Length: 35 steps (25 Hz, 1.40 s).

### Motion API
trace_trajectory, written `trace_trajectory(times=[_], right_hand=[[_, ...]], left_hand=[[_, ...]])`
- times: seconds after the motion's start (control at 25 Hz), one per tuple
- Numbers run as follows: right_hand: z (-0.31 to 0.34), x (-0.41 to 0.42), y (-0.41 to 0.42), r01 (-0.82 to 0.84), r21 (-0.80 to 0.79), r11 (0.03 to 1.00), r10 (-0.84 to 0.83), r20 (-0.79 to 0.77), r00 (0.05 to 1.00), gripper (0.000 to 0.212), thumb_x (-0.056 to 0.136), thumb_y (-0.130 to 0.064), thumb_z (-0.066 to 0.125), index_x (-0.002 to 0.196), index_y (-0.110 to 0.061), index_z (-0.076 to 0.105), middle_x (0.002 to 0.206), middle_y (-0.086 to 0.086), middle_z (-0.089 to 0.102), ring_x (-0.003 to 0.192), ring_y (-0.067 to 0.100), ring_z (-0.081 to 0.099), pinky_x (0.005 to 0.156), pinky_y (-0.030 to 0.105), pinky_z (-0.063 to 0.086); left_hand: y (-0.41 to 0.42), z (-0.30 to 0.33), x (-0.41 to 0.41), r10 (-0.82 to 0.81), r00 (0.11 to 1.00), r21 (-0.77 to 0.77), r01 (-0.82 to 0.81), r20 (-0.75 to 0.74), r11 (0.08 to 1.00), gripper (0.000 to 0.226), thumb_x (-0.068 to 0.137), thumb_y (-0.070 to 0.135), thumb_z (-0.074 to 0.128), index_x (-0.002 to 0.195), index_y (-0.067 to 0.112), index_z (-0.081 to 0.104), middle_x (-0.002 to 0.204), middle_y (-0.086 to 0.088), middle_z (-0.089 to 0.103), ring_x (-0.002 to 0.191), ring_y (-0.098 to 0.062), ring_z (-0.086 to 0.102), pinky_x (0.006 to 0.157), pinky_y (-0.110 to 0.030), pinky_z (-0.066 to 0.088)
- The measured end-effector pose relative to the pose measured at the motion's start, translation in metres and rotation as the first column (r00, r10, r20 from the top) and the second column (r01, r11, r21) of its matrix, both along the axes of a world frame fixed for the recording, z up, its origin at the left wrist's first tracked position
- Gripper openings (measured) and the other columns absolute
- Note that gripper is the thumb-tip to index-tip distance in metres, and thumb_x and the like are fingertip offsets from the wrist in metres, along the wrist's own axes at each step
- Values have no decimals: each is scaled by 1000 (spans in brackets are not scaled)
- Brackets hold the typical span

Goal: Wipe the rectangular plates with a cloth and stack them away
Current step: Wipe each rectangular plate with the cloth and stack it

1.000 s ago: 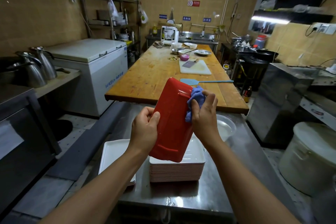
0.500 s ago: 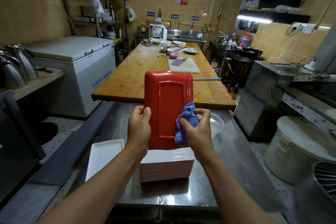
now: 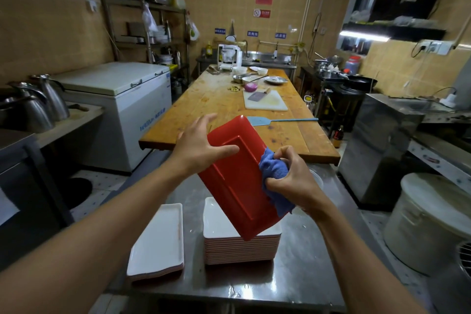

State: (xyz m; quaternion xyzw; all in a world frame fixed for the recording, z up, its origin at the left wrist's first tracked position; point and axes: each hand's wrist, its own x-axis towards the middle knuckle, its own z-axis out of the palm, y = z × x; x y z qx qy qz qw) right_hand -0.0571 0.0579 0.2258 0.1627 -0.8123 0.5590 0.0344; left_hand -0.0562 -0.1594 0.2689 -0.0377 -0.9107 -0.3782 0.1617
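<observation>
A glossy red rectangular plate (image 3: pixel 242 181) is held tilted in the air above the steel counter (image 3: pixel 300 270), its underside facing the camera so the raised rectangular foot ring shows. Its rounded lower corner hangs over the tall stack of plates (image 3: pixel 242 245).

The left hand (image 3: pixel 201 146) has an open grip: the thumb lies straight across the plate's back near the upper left edge, and the fingers spread out behind the far rim. The right hand (image 3: pixel 293 181) has its grip clamped on a crumpled blue cloth (image 3: pixel 274 173), pinching the soft, nubbly fabric around the plate's right long edge.

The tall stack is made of thin, smooth rectangular plates with white faces and pinkish rims, neatly squared. Just to its left on the counter lies a much shorter pile (image 3: pixel 159 239) of the same plates, only a few deep, its white top glossy. The counter is brushed metal with wet reflective patches near its front edge.

Beyond it stretches a long wooden counter (image 3: pixel 204 109) with worn, stained planks, carrying a white cutting board (image 3: pixel 270 103) with a cleaver on it and a light blue flat-headed tool with a long thin handle (image 3: pixel 277 120). A white chest freezer (image 3: pixel 122 99) stands at the left.
</observation>
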Motion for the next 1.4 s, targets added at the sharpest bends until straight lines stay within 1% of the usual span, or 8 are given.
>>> trace_trajectory(times=[0.16,0.28,0.48,0.6,0.84,1.04,1.2,1.4], right_hand=[[6,-3,3,-89,59,994,90,-15,996,43,63,9,66,86,-20,45,74,12,58,51,12,51,46,23,44],[8,-6,0,-69,98,993,77,-83,994,41,66,6,70,90,-19,48,78,13,59,56,14,51,51,27,45],[8,-9,-25,86,293,952,50,-428,903,31,79,-15,67,106,-21,53,106,0,59,87,11,51,73,27,42],[2,-8,-22,178,301,937,15,-543,839,29,80,-22,60,108,-14,57,99,-2,56,84,12,48,72,28,37],[-20,-11,0,186,252,950,-86,-361,928,23,89,-18,58,109,-11,50,108,5,52,100,23,52,84,37,45],[-26,-9,-3,172,238,956,-73,-374,925,34,90,-15,55,124,-14,47,153,2,24,137,18,29,108,34,31],[-51,6,-1,127,203,971,-37,-395,918,41,92,-17,55,131,-21,42,156,-11,6,142,10,20,109,30,30],[-69,13,-21,294,270,917,-102,-553,827,46,85,-17,56,129,-12,46,155,6,16,145,27,13,115,46,22]], left_hand=[[-7,6,-5,-248,955,230,208,162,951,34,67,32,80,94,24,62,86,1,70,76,-14,69,65,-30,57],[-8,-3,0,-302,938,455,196,172,869,35,59,29,79,89,18,64,71,3,72,62,-11,69,50,-19,52],[-1,-15,2,-191,971,576,75,145,814,24,72,14,78,92,11,65,72,-2,71,57,-11,67,49,-21,53],[-9,-16,5,-163,971,654,8,177,756,19,72,16,76,89,15,66,66,1,72,56,-11,68,46,-20,51],[-19,-27,10,-97,962,731,-127,255,671,21,73,18,75,92,14,66,79,-4,72,62,-16,70,50,-24,54],[-11,-33,5,-45,945,796,-246,323,553,15,76,15,74,88,13,66,62,-1,71,50,-14,67,40,-23,51],[-9,-35,1,-12,927,828,-328,374,456,17,76,15,74,89,14,64,66,-4,70,52,-18,66,38,-25,49],[1,-39,2,26,930,859,-350,368,373,17,77,14,74,85,17,60,77,-7,66,64,-21,64,50,-31,50]])
